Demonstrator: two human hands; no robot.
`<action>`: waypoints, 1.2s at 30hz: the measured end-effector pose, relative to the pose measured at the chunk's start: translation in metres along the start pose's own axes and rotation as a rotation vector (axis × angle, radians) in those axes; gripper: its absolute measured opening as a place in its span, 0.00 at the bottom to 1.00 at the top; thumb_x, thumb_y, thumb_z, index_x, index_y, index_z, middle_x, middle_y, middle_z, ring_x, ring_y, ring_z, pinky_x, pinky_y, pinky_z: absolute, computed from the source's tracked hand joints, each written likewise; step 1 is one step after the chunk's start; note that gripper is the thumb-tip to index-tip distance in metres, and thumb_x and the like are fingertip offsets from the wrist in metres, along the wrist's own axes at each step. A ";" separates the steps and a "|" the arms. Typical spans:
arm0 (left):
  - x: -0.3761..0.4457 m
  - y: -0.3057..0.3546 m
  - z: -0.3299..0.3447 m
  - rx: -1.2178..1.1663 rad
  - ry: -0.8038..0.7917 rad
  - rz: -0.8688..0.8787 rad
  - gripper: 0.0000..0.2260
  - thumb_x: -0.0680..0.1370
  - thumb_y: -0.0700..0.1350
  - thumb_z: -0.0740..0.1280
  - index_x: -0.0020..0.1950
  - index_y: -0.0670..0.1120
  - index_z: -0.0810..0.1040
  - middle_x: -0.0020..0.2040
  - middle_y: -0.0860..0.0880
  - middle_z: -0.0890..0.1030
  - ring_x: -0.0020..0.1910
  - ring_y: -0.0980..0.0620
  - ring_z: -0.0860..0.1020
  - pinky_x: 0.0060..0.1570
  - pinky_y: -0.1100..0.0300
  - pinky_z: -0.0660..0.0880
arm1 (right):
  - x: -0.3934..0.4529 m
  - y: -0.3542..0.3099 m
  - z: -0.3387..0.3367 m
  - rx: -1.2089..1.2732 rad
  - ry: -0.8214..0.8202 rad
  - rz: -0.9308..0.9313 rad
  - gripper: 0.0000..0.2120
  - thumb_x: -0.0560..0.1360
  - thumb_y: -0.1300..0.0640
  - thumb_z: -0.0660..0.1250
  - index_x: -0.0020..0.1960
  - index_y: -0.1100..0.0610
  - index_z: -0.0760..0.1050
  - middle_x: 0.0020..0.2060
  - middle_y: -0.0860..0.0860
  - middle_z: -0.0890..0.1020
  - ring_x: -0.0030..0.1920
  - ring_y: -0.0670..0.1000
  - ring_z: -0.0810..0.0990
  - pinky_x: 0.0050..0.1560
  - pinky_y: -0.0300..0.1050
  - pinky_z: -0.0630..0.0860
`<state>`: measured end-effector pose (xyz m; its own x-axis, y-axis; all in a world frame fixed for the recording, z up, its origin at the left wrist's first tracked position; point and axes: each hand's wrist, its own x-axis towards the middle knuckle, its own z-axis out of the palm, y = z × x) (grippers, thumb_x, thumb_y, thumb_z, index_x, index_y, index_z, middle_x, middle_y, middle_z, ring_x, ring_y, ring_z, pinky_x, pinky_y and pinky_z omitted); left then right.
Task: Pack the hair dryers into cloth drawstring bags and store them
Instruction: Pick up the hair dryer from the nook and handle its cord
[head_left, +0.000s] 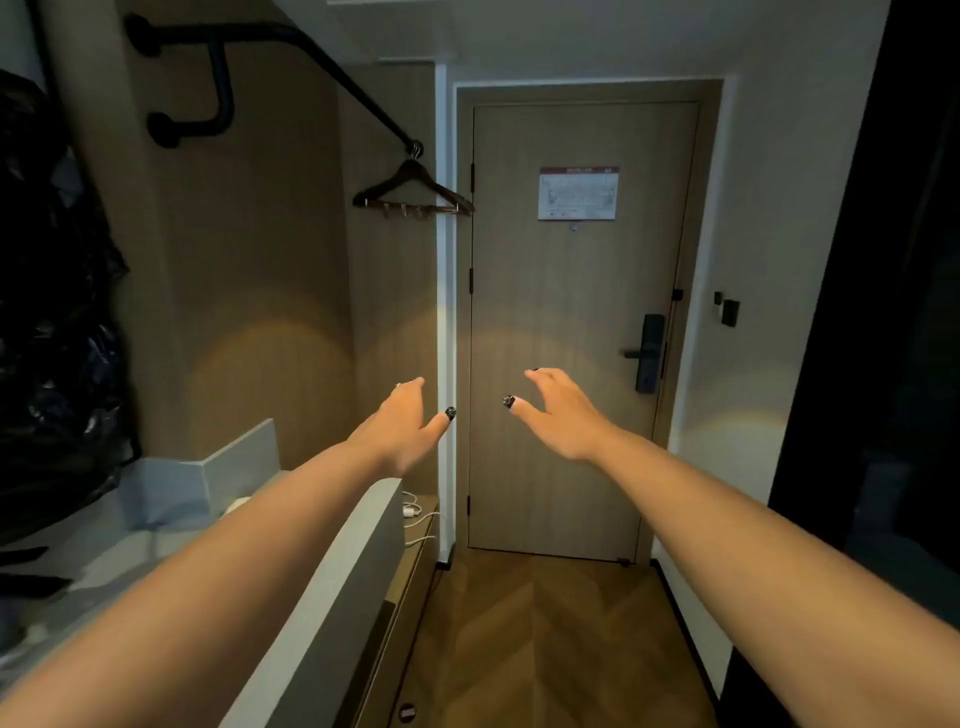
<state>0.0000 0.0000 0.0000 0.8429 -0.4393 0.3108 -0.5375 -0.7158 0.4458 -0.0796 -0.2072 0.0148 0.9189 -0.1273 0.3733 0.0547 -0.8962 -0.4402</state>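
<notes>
head view: left hand, right hand outstretched, holding nothing.

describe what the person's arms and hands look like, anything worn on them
Both forearms are bare, with no sleeves in view. The left hand and right hand have dark, glossy painted thumbnails with pale specks. A small ring may sit on a left finger, too blurred to confirm.

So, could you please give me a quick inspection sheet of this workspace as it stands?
Surface: grey counter at left, wood floor ahead.
Job's things: nothing seen; no hair dryer or drawstring bag.
Clutter: black plastic bags at left.
Hands: left hand and right hand outstretched, fingers relaxed, holding nothing.
Cables: white cable on the low shelf.
Surroundings: closed door with notice; hanger on black rail.
</notes>
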 end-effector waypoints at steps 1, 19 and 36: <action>0.007 0.005 0.005 -0.005 0.007 -0.011 0.32 0.81 0.58 0.57 0.80 0.46 0.50 0.80 0.47 0.53 0.78 0.45 0.54 0.73 0.47 0.60 | 0.004 0.007 -0.003 0.005 0.000 -0.008 0.31 0.81 0.43 0.56 0.78 0.58 0.54 0.77 0.53 0.56 0.77 0.53 0.55 0.74 0.55 0.59; 0.105 0.021 0.091 -0.153 0.003 -0.189 0.31 0.82 0.56 0.58 0.80 0.44 0.50 0.80 0.44 0.54 0.77 0.45 0.58 0.72 0.51 0.59 | 0.097 0.117 0.010 0.065 -0.110 -0.014 0.31 0.81 0.44 0.56 0.78 0.58 0.54 0.77 0.53 0.56 0.77 0.53 0.55 0.75 0.52 0.57; 0.305 -0.080 0.137 -0.060 -0.036 -0.151 0.31 0.81 0.57 0.58 0.80 0.47 0.50 0.80 0.46 0.55 0.78 0.46 0.56 0.74 0.48 0.60 | 0.297 0.183 0.107 0.066 -0.219 -0.017 0.31 0.82 0.44 0.55 0.79 0.57 0.53 0.77 0.53 0.56 0.77 0.53 0.57 0.75 0.52 0.59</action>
<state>0.3036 -0.1510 -0.0558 0.9139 -0.3495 0.2066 -0.4046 -0.7422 0.5343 0.2448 -0.3629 -0.0425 0.9802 -0.0108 0.1975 0.0894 -0.8667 -0.4908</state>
